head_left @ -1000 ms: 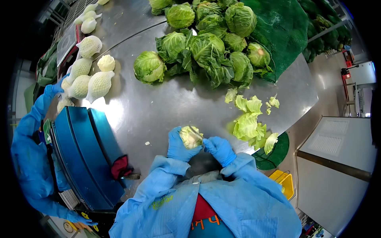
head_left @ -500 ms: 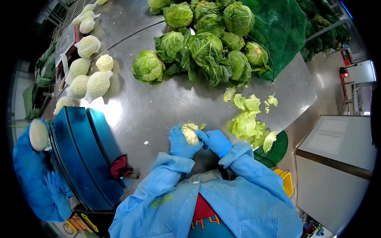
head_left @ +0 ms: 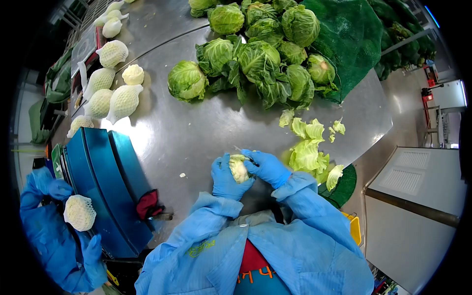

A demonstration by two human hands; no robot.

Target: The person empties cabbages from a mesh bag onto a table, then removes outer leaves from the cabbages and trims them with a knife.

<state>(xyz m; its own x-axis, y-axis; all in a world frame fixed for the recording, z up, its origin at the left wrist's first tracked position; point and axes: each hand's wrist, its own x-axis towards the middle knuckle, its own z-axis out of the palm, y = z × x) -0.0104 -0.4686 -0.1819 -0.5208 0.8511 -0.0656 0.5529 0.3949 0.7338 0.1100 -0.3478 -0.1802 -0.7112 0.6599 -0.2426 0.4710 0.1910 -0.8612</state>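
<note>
Over the steel table, a small pale stripped cabbage head is held close to my body. My left hand, in a blue glove, is wrapped round its left side and underneath. My right hand, also gloved, is closed with its fingertips against the head's right edge. A thin sliver shows by those fingertips, too small to name; what lies inside the right fingers is hidden. To the right lies a pile of torn light-green leaves.
Whole green cabbages are heaped at the back beside a green mesh sack. Foam-netted heads and a bare pale head sit at left. Near the blue metal box, a co-worker is by a netted head.
The cabbage head has turned slightly in my left hand, and my right hand has shifted up along it. At left, the co-worker's hands and netted head have moved.
</note>
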